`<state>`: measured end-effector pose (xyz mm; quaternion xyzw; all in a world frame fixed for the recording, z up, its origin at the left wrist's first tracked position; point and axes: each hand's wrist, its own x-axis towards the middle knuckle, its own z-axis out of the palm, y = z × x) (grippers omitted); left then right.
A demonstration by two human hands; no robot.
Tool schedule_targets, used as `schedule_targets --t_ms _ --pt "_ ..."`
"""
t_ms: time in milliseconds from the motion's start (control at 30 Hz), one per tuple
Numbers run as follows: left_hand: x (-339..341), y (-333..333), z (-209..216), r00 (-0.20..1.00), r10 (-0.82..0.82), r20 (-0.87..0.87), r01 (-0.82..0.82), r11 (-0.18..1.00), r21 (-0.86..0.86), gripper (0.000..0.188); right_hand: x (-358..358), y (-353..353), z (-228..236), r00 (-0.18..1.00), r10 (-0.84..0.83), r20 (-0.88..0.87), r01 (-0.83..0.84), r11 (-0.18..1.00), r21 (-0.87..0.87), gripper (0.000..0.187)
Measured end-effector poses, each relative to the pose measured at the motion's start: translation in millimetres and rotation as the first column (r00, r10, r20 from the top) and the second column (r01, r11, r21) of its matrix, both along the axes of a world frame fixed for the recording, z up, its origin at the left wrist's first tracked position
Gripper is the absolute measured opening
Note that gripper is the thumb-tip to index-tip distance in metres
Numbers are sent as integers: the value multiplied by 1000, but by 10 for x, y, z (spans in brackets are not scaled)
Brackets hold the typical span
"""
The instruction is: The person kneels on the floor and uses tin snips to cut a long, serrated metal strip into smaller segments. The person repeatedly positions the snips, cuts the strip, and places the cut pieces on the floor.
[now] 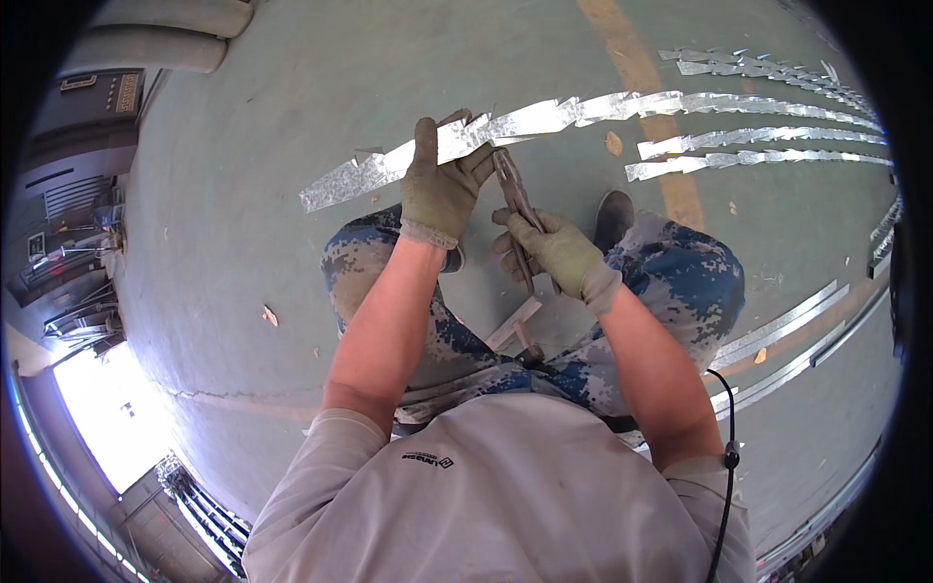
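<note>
My left hand [432, 189], in a worn olive work glove, is closed around a long, shiny sheet-metal strip [535, 117] with jagged, tooth-like edges. Its thumb lies over the strip, and the other fingers are partly hidden. The strip's plain end sticks out to the left, while the rest runs off to the right above the floor. In my gloved right hand [559, 248] is a pair of dark pliers [515, 187], wrapped by the fingers at the handles. The pliers' jaws point up beside my left fingertips, just below the strip; whether they touch it, I cannot tell.
Several similar jagged strips [729, 141] lie on the green floor at the right. Flat metal bars [777, 330] are at the lower right. A pale bar [515, 325] shows between my camouflage-clad knees. A black cable [731, 457] hangs beside my right arm. Machinery lines the left.
</note>
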<state>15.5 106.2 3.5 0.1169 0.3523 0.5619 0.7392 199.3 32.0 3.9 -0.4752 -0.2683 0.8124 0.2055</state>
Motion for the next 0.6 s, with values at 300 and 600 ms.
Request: schedule_targets --t_ms 300,600 --pt "6 8 15 999 35 4 -34 999 -17 58 -75 8 -111 996 -77 37 76 997 28 44" --pt "9 10 5 999 37 12 -37 999 -23 54 -77 26 -45 993 -100 67 96 994 57 45"
